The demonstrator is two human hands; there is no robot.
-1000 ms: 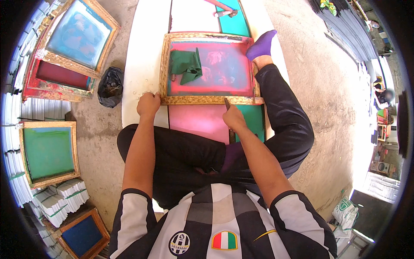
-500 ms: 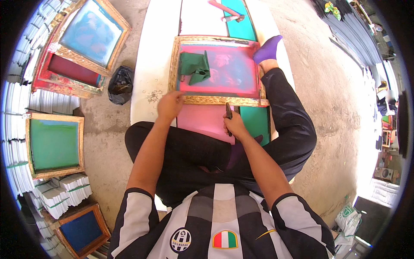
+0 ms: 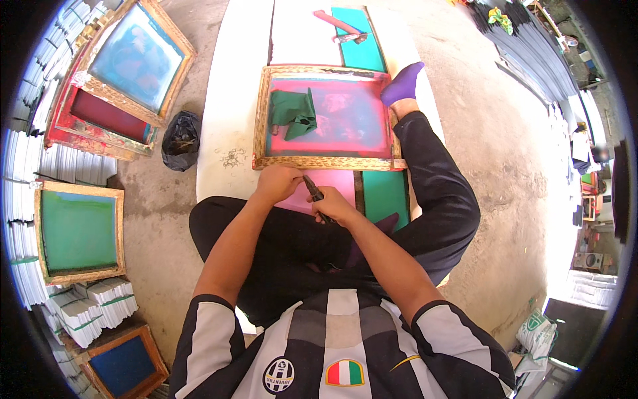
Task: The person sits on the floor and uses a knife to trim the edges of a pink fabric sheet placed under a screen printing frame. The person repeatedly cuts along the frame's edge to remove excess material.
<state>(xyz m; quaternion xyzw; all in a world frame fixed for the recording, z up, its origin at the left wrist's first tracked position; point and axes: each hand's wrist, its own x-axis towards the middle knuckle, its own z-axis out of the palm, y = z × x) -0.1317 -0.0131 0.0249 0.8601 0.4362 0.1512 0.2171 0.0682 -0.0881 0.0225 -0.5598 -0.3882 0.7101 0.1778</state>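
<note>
A wooden-framed printing screen (image 3: 332,163) lies flat before me, its mesh stained pink and blue. A crumpled dark green cloth (image 3: 292,114) rests on the mesh's left part. My right hand (image 3: 335,203) is closed around a dark, slim hand tool (image 3: 312,189), perhaps pliers, whose tip points up and left toward my left hand. Just below the screen's near edge, my left hand (image 3: 279,183) has its fingers pinched together; what they hold, if anything, is hidden. Under both hands lies a pink panel (image 3: 330,179), with a green panel (image 3: 385,198) to its right.
A hammer (image 3: 339,22) with a reddish handle lies at the table's far end. My sock-covered foot (image 3: 404,84) rests against the screen's right side. Leftward on the floor are a black plastic bag (image 3: 181,141), framed screens (image 3: 80,273) and paper stacks (image 3: 86,312).
My right hand has moved left with the dark tool, which now tilts toward my left hand. My left hand has come down and right, below the screen's near edge. The view has shifted slightly.
</note>
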